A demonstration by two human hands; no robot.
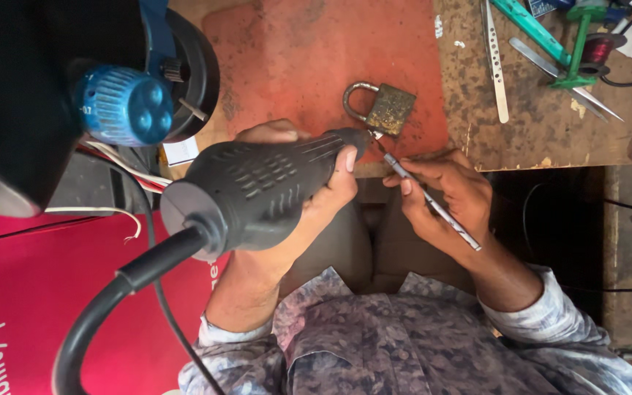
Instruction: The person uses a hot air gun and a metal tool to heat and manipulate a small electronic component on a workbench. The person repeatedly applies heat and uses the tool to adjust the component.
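My left hand [316, 192] grips a dark grey handheld power tool [254, 192] with a thick black cable [111, 292]. Its nose points at a worn brass padlock [389, 108] lying on a red mat [309, 58]. My right hand [451, 192] pinches a thin metal rod [433, 205], and the rod's tip reaches the padlock's lower edge beside the tool's nose. Both hands sit at the bench's front edge, over my lap.
A black machine with a blue ribbed knob [126, 104] fills the upper left. A red printed box [31, 292] lies at lower left. On the wooden bench [550, 132] at upper right are metal strips [495, 62], a green tool [565, 44] and a red wire spool [598, 50].
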